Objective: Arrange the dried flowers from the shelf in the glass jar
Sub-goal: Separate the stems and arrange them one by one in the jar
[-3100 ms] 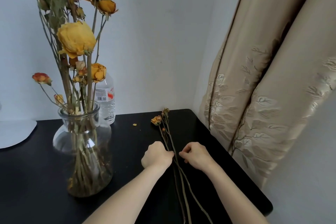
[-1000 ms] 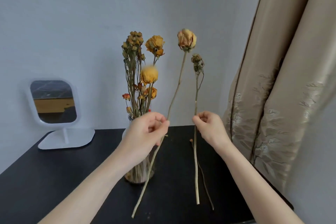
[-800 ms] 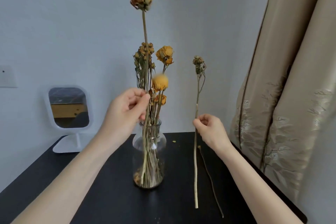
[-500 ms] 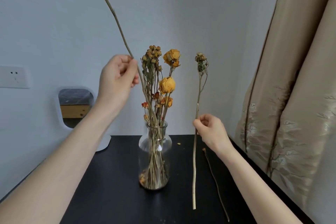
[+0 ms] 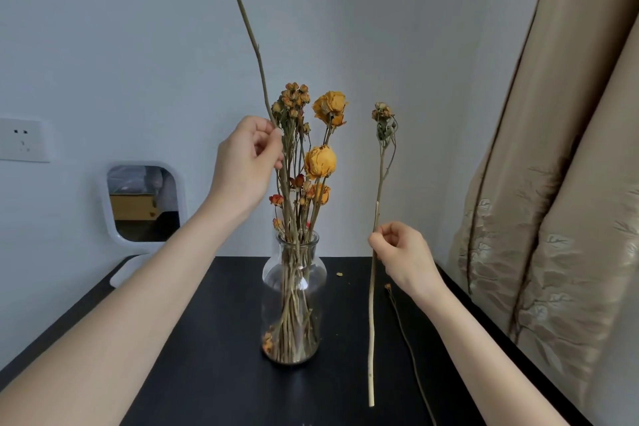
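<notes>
On the black tabletop [image 5: 193, 377] the glass jar [image 5: 294, 290] stands upright with a bunch of dried flowers [image 5: 320, 162] in it. The step in hand looks to be feeding in one more. A long-stemmed rose [image 5: 249, 33] leans up and to the left from the jar's neck, and its lower end is lost among the other stems, so I cannot tell whether it reaches the bottom. The next move probably calls for letting that stem slide down and settle without snagging the brittle heads, then bringing over the shorter sprig [image 5: 373, 304]. The sprig hangs upright to the right of the jar, apart from it, with its foot near the tabletop. One thin loose stem [image 5: 409, 342] lies on the tabletop beside it. The left hand [image 5: 245, 162] is raised beside the bunch, thumb and fingertips pinching the rose's stem. The right hand [image 5: 404, 252], lower down, pinches the sprig about midway.
</notes>
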Motion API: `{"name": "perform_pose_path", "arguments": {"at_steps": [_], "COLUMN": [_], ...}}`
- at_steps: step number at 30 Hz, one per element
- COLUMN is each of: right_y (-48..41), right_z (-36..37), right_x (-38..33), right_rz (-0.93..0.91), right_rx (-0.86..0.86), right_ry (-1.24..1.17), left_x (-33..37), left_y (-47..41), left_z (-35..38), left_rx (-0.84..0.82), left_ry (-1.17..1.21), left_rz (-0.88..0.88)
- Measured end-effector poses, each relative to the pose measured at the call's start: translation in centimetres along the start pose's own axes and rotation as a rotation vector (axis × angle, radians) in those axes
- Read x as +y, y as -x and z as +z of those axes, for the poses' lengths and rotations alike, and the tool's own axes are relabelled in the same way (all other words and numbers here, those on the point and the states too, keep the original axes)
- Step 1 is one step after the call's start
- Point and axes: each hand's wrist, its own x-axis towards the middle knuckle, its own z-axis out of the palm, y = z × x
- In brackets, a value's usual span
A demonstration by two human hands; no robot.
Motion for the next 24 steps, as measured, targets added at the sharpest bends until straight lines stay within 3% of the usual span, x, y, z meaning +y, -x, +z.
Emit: {"name": "perform_pose_path", "arguments": {"at_steps": [11,24], "right_y": [-0.2,-0.2], "right_z": [0.6,0.8], "right_x": [0.3,0.5], "right_rz": [0.006,0.007], "right_rx": [-0.004,-0.001], "right_ry": [0.014,0.025], "left_x": [-1.2,1.7], "left_y": [1.1,-1.8], "left_z": [0.5,-0.6], "left_rx": [-0.042,0.065], "left_ry": [-0.039,0.071], "left_rz": [-0.062,0.062]}}
